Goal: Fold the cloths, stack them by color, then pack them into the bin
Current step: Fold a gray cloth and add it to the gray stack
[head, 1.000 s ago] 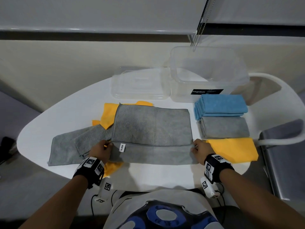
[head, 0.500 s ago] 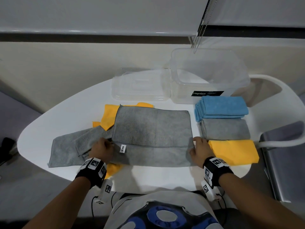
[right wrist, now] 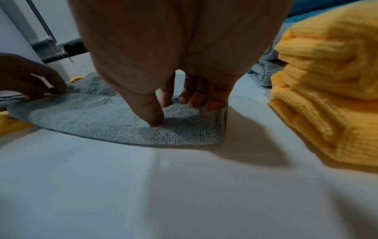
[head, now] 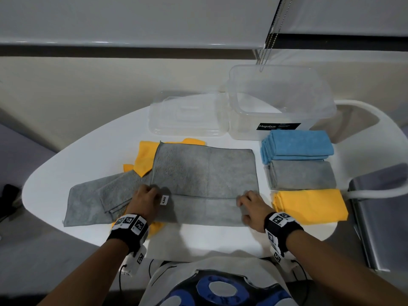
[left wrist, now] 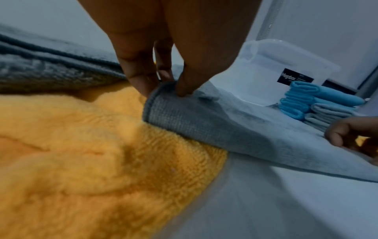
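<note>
A grey cloth (head: 205, 173) lies spread at the table's middle, its far part folded toward me over the near strip. My left hand (head: 146, 197) pinches its left edge by the white tag; the left wrist view shows thumb and fingers of this hand (left wrist: 163, 90) closed on the raised corner of the grey cloth (left wrist: 204, 129). My right hand (head: 249, 205) grips the right edge, and in the right wrist view its thumb (right wrist: 155, 121) presses the grey cloth (right wrist: 102, 121) while the fingers curl behind a lifted corner. Folded blue (head: 297, 146), grey (head: 301, 174) and yellow (head: 311, 205) stacks sit at right.
The clear bin (head: 280, 102) stands behind the stacks, its lid (head: 187, 115) to its left. Another grey cloth (head: 92, 199) and a yellow cloth (head: 145, 157) lie unfolded at left, partly under the spread one. Bare white table (head: 209, 237) lies near me; a chair (head: 379, 215) stands right.
Both hands have shifted inward onto the grey cloth's side edges, the right one more, and now pinch them. The cloth itself has barely moved.
</note>
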### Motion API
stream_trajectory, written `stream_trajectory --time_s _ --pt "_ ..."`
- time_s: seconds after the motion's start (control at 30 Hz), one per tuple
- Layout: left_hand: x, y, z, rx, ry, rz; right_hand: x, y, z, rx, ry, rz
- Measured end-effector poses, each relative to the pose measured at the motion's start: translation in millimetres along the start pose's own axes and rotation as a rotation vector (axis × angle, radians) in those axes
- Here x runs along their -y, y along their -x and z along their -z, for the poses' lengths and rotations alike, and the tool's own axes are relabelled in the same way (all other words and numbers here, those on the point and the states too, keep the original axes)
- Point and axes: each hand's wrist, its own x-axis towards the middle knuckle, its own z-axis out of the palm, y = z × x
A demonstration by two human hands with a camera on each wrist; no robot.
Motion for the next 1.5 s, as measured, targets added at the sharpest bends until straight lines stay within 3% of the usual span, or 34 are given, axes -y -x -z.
stream_trajectory --time_s 0.13,0.27,0.33,0.4,0.5,0.8,0.9,0.97,1.07,1.17,1.3,1.5 --pt "12 1 11 0.007 0.071 0.155 -1 -4 2 0.03 -0.019 -0.023" --pt "2 5 15 -0.109 -0.031 0.048 -1 -7 3 0.05 -0.024 -0.038" --pt "-14 3 17 -0.126 -0.058 -0.087 -1 -8 5 0.061 -0.027 -0.035" --pt "-29 0 14 -0.003 -0.037 -0.185 -1 -9 7 0.073 -0.023 -0.038" --pt "-27 -2 4 0.247 -0.122 -0.16 -1 -8 10 0.087 -0.015 -0.031" --pt "-30 5 -2 0.331 -0.218 -0.183 -12 8 1 0.16 -0.025 -0.01" --pt "-40 -15 16 0.363 -0.091 -0.145 -7 1 13 0.187 -0.074 -0.019" --pt "-47 -36 31 0.273 -0.013 -0.095 -4 -14 31 0.164 -0.085 -0.015" --pt "-55 -77 51 0.096 0.044 -0.057 -9 -43 58 0.018 -0.139 -0.036" --pt "-52 -121 65 0.044 0.019 -0.033 -17 -69 83 -0.097 -0.042 -0.081" --pt "-50 -155 70 0.14 -0.129 0.069 -31 -96 103 -0.112 -0.02 -0.218" --pt "-49 -175 66 0.236 -0.239 0.139 -42 -118 100 -0.026 0.024 -0.237"
